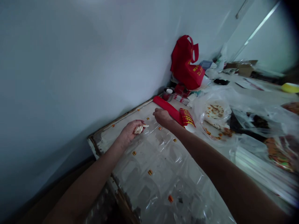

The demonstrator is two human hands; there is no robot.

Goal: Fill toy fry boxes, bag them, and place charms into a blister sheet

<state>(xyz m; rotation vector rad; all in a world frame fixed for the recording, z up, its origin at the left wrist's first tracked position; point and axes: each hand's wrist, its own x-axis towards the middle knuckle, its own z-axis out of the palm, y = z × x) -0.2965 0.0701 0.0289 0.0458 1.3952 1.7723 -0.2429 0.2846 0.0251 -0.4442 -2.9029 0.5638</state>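
My left hand point(130, 129) is closed round several small whitish pieces point(138, 129) that poke out between thumb and fingers. Just to its right, my right hand point(162, 116) has its fingers pinched together above the far part of the table; whatever they hold is hidden. Beneath both hands spreads a sheet of clear plastic pockets point(161, 155). Small orange-and-yellow pieces lie spaced out across it, one such piece point(150, 172) near the middle and a redder one point(170, 198) closer to me.
A red roll point(168, 109) and a red-and-yellow packet point(187, 119) lie beyond my right hand. Behind them stands a red cloth bag point(187, 63) against the wall. To the right, a clear bag point(216, 109) holds many whitish pieces. A metal cup point(167, 95) sits by the wall.
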